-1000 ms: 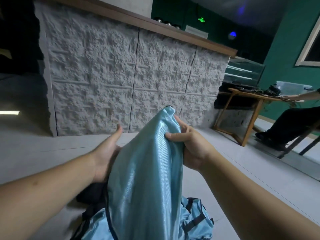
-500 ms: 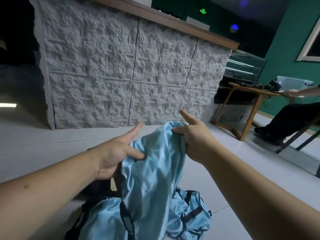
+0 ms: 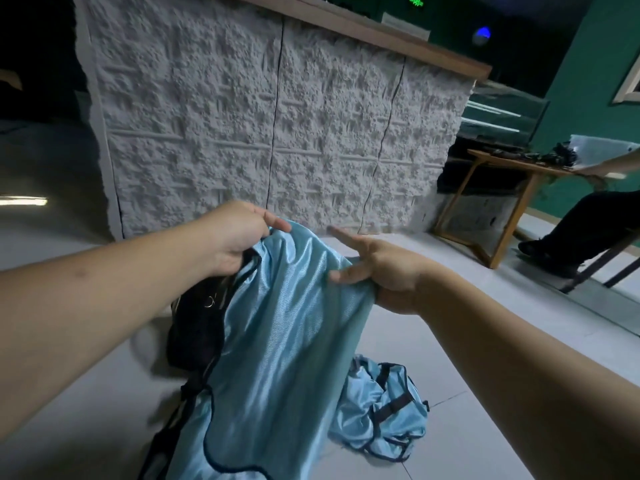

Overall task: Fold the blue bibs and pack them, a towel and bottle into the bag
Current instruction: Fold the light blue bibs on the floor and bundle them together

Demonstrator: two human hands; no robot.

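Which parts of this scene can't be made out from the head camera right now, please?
- Black bag: mostly hidden behind the held bib; its opening cannot be seen.
- Held bib's lower end: cut off by the bottom edge.
- Towel and bottle: nowhere in view.
- Second bib on the floor: crumpled, shape unclear.
- Items on the wooden table: too small to tell.

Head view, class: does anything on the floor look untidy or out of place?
Yes. A second blue bib lies crumpled in a heap on the tiled floor, unfolded, its dark straps tangled. The bib held up by the left hand and right hand hangs wrinkled, not yet folded.
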